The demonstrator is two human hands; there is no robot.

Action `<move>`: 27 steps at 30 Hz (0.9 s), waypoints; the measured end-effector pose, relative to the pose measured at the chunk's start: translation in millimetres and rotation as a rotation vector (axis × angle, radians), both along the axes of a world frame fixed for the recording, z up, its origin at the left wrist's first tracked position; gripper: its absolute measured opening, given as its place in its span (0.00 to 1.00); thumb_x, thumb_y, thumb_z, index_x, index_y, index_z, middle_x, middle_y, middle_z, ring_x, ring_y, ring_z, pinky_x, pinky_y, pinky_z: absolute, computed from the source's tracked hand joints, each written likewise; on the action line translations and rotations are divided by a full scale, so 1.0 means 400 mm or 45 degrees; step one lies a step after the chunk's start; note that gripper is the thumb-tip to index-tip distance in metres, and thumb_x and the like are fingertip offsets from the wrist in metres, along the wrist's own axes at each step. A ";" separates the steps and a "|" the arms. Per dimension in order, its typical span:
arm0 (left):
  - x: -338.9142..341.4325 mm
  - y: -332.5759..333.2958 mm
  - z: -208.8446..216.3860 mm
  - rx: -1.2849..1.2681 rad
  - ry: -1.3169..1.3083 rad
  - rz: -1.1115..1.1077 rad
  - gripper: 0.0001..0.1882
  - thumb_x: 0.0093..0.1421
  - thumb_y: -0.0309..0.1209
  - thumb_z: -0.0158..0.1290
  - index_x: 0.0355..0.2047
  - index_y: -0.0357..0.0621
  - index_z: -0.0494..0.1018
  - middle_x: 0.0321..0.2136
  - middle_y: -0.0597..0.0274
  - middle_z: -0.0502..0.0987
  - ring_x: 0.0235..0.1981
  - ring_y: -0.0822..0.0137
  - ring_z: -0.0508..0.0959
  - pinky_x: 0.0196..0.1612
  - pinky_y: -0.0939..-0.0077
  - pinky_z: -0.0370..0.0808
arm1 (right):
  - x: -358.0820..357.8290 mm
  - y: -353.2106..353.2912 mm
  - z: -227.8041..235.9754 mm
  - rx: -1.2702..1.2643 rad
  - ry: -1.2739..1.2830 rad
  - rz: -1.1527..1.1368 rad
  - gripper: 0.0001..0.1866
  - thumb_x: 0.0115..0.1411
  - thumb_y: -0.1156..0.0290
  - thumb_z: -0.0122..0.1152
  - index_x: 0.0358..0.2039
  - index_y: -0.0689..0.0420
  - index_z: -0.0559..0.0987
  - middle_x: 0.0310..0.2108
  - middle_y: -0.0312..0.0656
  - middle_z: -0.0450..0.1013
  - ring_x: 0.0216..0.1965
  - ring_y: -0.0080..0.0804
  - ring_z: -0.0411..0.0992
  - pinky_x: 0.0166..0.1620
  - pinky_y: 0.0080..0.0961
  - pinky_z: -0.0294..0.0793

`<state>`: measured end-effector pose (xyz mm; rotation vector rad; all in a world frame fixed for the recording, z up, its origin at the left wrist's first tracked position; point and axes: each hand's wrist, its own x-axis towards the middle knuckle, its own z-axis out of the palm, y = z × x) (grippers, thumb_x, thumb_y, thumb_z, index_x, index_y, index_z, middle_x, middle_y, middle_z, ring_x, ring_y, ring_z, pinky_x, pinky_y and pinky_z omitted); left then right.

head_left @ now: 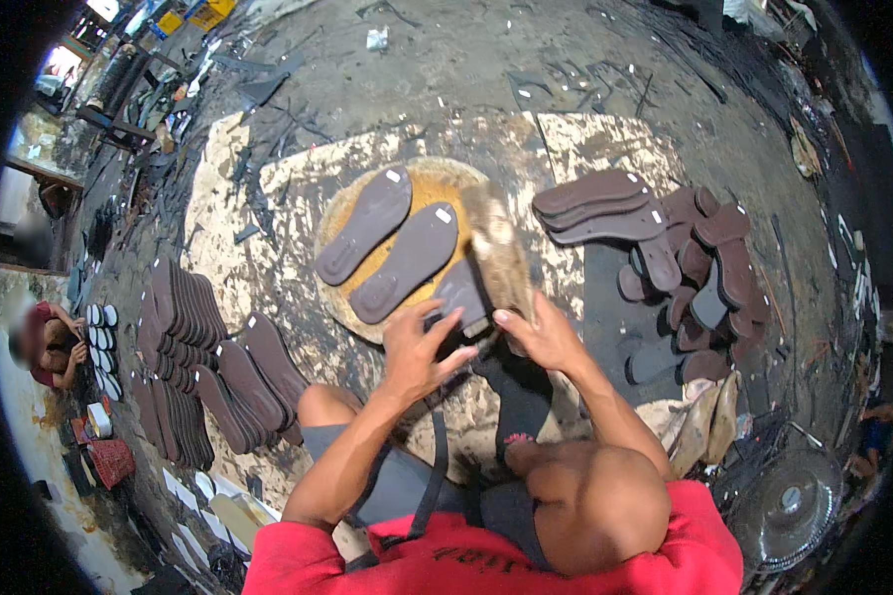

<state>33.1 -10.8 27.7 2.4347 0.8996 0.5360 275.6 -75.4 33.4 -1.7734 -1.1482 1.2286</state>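
Two dark brown shoe soles [405, 263] lie side by side on a round block with a yellowish top [446, 180]. A third dark sole [462, 296] sits at the block's near right, partly hidden. My left hand [419, 347] is over the near edge of the block with its fingers spread, beside this third sole. At the right edge my right hand [544, 335] grips the near end of a long, worn, light-brown wooden-looking piece [501, 248]. This piece is blurred and stands tilted against or just above the block; whether it touches the third sole I cannot tell.
Stacked brown soles [184, 312] stand at the left, and a loose pile of soles [709, 263] lies at the right. Near the lower right is a fan [789, 501]. Black scraps [268, 87] litter the floor. Another person [50, 342] sits at the far left beside pale footwear.
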 end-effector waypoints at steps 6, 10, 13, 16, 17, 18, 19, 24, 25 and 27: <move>0.075 -0.030 -0.026 -0.613 -0.238 0.153 0.15 0.66 0.34 0.58 0.49 0.38 0.79 0.36 0.46 0.82 0.37 0.51 0.83 0.43 0.61 0.78 | -0.018 -0.004 -0.031 0.048 -0.048 -0.017 0.38 0.67 0.49 0.64 0.65 0.65 0.66 0.54 0.58 0.76 0.55 0.48 0.76 0.58 0.39 0.73; 0.112 -0.044 -0.046 -1.114 -0.705 0.605 0.13 0.72 0.33 0.56 0.48 0.34 0.79 0.37 0.62 0.84 0.37 0.74 0.81 0.42 0.77 0.78 | -0.038 -0.022 -0.046 0.152 0.353 -0.176 0.33 0.73 0.54 0.57 0.68 0.63 0.62 0.54 0.46 0.74 0.52 0.31 0.74 0.57 0.32 0.74; 0.167 -0.074 -0.055 -1.388 -0.982 0.785 0.12 0.72 0.33 0.56 0.48 0.35 0.78 0.37 0.66 0.82 0.37 0.76 0.80 0.43 0.78 0.78 | -0.065 -0.041 -0.054 0.139 0.638 -0.303 0.29 0.74 0.57 0.55 0.63 0.67 0.64 0.51 0.47 0.74 0.48 0.33 0.76 0.54 0.31 0.75; 0.195 -0.073 -0.055 -1.591 -1.092 0.852 0.12 0.71 0.33 0.57 0.47 0.37 0.78 0.35 0.69 0.79 0.36 0.78 0.77 0.43 0.80 0.75 | -0.071 -0.053 -0.064 0.175 0.519 -0.293 0.24 0.74 0.57 0.55 0.57 0.66 0.68 0.45 0.47 0.76 0.43 0.31 0.77 0.50 0.31 0.77; 0.196 -0.058 -0.056 -1.602 -0.938 0.922 0.12 0.71 0.34 0.58 0.47 0.38 0.78 0.35 0.69 0.79 0.35 0.78 0.76 0.42 0.81 0.74 | -0.066 -0.056 -0.067 0.060 0.453 -0.313 0.24 0.75 0.57 0.54 0.58 0.65 0.67 0.45 0.45 0.76 0.42 0.30 0.77 0.49 0.30 0.77; 0.193 -0.033 -0.058 -1.521 -0.770 0.947 0.13 0.71 0.37 0.58 0.46 0.39 0.78 0.34 0.69 0.79 0.33 0.78 0.75 0.40 0.81 0.73 | -0.058 -0.056 -0.071 0.018 0.423 -0.296 0.24 0.75 0.57 0.54 0.59 0.64 0.67 0.44 0.44 0.77 0.42 0.29 0.77 0.48 0.29 0.77; 0.188 -0.005 -0.061 -1.379 -0.849 1.012 0.14 0.71 0.38 0.57 0.45 0.39 0.78 0.33 0.69 0.78 0.33 0.78 0.74 0.39 0.81 0.72 | -0.046 -0.058 -0.074 0.022 0.396 -0.280 0.24 0.75 0.57 0.54 0.60 0.64 0.67 0.43 0.43 0.77 0.41 0.28 0.76 0.47 0.28 0.77; 0.191 0.136 -0.105 -0.929 -0.753 0.728 0.14 0.73 0.36 0.54 0.47 0.36 0.78 0.33 0.64 0.82 0.33 0.74 0.82 0.38 0.77 0.78 | 0.013 -0.089 -0.102 -0.224 0.041 -0.160 0.30 0.71 0.50 0.59 0.55 0.68 0.73 0.41 0.49 0.80 0.43 0.34 0.79 0.49 0.33 0.76; 0.194 0.145 -0.112 -0.871 -0.654 0.712 0.14 0.73 0.36 0.54 0.47 0.36 0.78 0.32 0.63 0.83 0.34 0.74 0.83 0.38 0.77 0.79 | 0.021 -0.099 -0.110 -0.198 0.228 -0.199 0.30 0.71 0.49 0.58 0.55 0.67 0.73 0.40 0.48 0.79 0.42 0.33 0.79 0.47 0.31 0.77; 0.200 0.148 -0.121 -0.810 -0.522 0.707 0.14 0.73 0.36 0.54 0.46 0.36 0.78 0.31 0.61 0.84 0.33 0.73 0.84 0.38 0.76 0.79 | 0.029 -0.113 -0.125 -0.300 0.628 -0.205 0.31 0.72 0.47 0.57 0.55 0.66 0.74 0.39 0.47 0.79 0.39 0.31 0.79 0.44 0.29 0.78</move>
